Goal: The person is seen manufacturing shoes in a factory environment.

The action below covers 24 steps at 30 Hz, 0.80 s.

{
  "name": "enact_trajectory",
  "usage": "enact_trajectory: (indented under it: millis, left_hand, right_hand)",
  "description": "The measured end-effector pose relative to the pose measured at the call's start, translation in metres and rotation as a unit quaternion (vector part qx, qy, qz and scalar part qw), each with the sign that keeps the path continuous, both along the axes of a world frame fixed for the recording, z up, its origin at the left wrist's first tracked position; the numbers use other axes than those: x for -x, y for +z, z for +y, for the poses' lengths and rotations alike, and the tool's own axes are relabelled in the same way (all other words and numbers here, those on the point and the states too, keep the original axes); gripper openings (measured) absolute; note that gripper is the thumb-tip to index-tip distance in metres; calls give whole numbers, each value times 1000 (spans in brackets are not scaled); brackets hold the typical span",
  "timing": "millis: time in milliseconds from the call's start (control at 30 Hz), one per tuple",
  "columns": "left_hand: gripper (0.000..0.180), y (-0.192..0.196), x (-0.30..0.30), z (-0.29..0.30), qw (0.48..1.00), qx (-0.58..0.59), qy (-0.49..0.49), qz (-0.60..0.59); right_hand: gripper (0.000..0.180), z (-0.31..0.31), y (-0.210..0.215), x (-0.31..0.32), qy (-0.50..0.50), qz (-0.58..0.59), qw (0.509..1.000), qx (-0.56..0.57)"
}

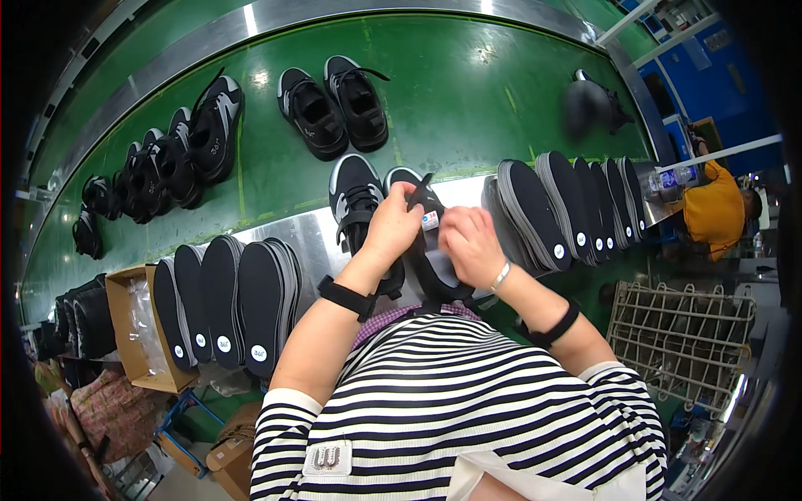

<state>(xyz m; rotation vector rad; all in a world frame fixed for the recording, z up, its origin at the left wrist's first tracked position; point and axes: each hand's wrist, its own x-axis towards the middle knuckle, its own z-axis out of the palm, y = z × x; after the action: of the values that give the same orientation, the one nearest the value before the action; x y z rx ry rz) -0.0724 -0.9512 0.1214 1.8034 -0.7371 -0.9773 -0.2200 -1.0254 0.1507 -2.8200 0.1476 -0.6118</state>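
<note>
A black and grey sneaker stands in front of me at the near edge, its toe pointing away. My left hand is closed in a pinch on its dark tongue, which carries a small white label. Over the right side of the shoe's opening, my right hand has its fingers curled in, slightly blurred; what they hold, if anything, is hidden. Another sneaker of the same kind lies just left of it, partly behind my left hand and forearm.
Stacks of dark insoles stand on both sides, left and right. Beyond lie a sneaker pair on the green belt and a row of sneakers. A cardboard box, a wire rack and a person in yellow flank me.
</note>
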Motion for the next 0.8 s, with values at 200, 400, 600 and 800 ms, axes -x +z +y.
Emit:
enact_trajectory:
  millis: [200,400,600,800]
  left_hand:
    - [44,38,15,20,951,132,7,-281]
    - [12,76,31,57,920,140,-220,-293]
    - [12,112,-65,163,830,-148,126,-523]
    - [41,69,-199,391,578,-470,446,-495]
  right_hand:
    - [5,7,20,24,-120,27,928,-351]
    - [7,20,28,33,-64,33,887,-457]
    - [34,-23,-16,55,-224,84,895,-376]
    - [54,-9,-47,24,-132,167,867,-451]
